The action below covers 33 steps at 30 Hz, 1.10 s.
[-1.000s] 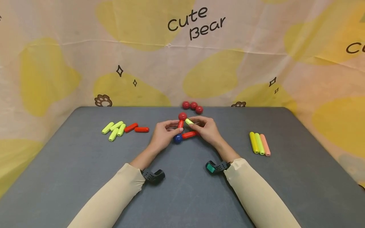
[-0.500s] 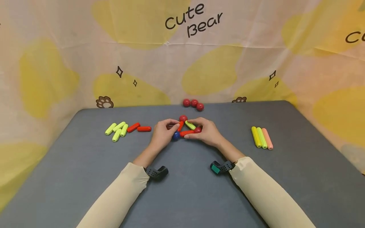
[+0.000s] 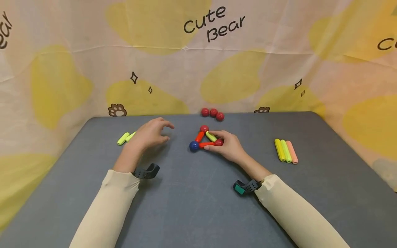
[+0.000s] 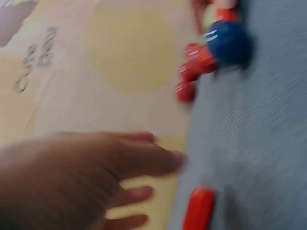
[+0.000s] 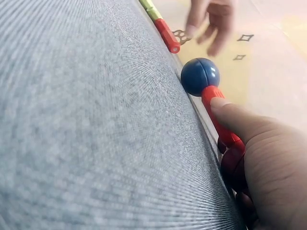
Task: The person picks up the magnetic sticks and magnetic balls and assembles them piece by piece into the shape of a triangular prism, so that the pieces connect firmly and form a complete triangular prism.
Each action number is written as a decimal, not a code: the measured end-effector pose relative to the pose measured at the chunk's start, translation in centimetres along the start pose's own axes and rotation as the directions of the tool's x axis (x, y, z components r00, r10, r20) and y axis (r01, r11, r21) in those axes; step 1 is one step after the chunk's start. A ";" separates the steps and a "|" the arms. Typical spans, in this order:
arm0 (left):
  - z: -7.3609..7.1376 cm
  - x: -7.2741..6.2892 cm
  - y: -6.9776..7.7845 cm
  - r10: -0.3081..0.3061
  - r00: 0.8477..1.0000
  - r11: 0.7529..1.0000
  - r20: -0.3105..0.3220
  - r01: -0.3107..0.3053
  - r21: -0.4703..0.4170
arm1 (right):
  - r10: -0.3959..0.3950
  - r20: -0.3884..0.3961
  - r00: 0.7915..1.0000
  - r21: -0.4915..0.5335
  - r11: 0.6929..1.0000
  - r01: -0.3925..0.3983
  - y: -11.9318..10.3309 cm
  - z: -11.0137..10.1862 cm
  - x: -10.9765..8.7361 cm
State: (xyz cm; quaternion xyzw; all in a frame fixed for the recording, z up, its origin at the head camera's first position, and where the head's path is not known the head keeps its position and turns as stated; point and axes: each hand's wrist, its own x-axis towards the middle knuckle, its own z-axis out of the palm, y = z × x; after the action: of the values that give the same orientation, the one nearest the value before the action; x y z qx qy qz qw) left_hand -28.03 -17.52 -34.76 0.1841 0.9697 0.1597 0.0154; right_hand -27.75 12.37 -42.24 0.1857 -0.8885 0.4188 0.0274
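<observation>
A small triangle of rods and balls lies mid-table in the head view. Its corners are a blue ball (image 3: pixel 194 146) and two red balls, one at the back (image 3: pixel 204 128) and one at the right (image 3: pixel 219 142). Two red rods meet at the blue ball; a yellow-green rod (image 3: pixel 211 137) forms the third side. My right hand (image 3: pixel 227 146) grips the right corner, thumb along the front red rod (image 5: pixel 218 112), fingertips by the yellow-green one. To the left, my left hand (image 3: pixel 149 134) is empty, fingers spread, above the loose short rods and hiding several. A loose red rod (image 4: pixel 199 209) shows below it.
Three red balls (image 3: pixel 213 112) sit at the table's back edge. Long yellow (image 3: pixel 280 150), green (image 3: pixel 286 151) and pink (image 3: pixel 292 152) rods lie side by side at the right. Short yellow-green rods (image 3: pixel 123 138) peek out beyond the left hand. A patterned cloth hangs behind.
My left hand has let go of the triangle and moved left over the loose short rods. The right hand still holds its corner; its thumb had shifted to the front red rod earlier.
</observation>
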 end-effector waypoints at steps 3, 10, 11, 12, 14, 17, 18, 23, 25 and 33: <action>-0.5 -0.2 -1.2 -0.034 0.997 0.999 0.070 0.032 0.027 | 0.024 0.004 1.000 0.002 1.000 -0.024 0.2 -0.1 0.0; 0.9 0.4 -2.6 -0.101 0.994 0.995 0.051 0.102 -0.012 | 0.026 -0.003 1.000 -0.012 1.000 -0.026 0.4 -0.3 0.1; 1.1 0.5 -2.7 -0.098 0.994 0.995 0.038 0.099 -0.021 | 0.018 -0.004 1.000 -0.013 1.000 -0.018 0.4 -0.3 0.1; 1.3 0.6 -2.8 -0.093 0.995 0.995 0.025 0.094 -0.038 | 0.012 -0.004 1.000 -0.012 1.000 -0.012 0.4 -0.2 0.1; 1.6 0.9 -2.5 -0.087 0.996 0.992 -0.009 0.086 -0.096 | 0.005 -0.005 1.000 -0.007 1.000 -0.005 0.3 -0.1 0.2; 2.0 1.4 -1.2 -0.099 0.993 0.969 -0.069 0.080 -0.234 | -0.007 0.002 1.000 -0.005 1.000 0.007 0.2 -0.1 0.3; 2.2 1.7 -0.7 -0.106 0.990 0.954 -0.090 0.076 -0.290 | -0.008 0.004 1.000 -0.006 1.000 0.008 0.2 -0.1 0.3; 2.8 3.6 2.7 -0.099 0.981 0.858 -0.168 -0.001 -0.513 | -0.005 0.009 1.000 -0.008 1.000 0.005 0.1 -0.3 0.5; 3.1 4.7 3.8 -0.075 0.977 0.823 -0.200 -0.053 -0.566 | -0.005 0.005 1.000 -0.008 1.000 0.005 0.1 -0.3 0.5; 5.1 7.6 5.2 -0.062 0.966 0.755 -0.249 -0.118 -0.646 | -0.025 0.012 1.000 -0.012 1.000 0.025 0.2 0.4 0.4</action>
State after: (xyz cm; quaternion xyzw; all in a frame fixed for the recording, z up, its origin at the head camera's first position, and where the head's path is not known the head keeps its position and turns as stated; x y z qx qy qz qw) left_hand -32.85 -8.63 -37.75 0.1593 0.8431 0.5114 -0.0484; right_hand -28.17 12.02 -42.52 0.1992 -0.8888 0.4117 0.0286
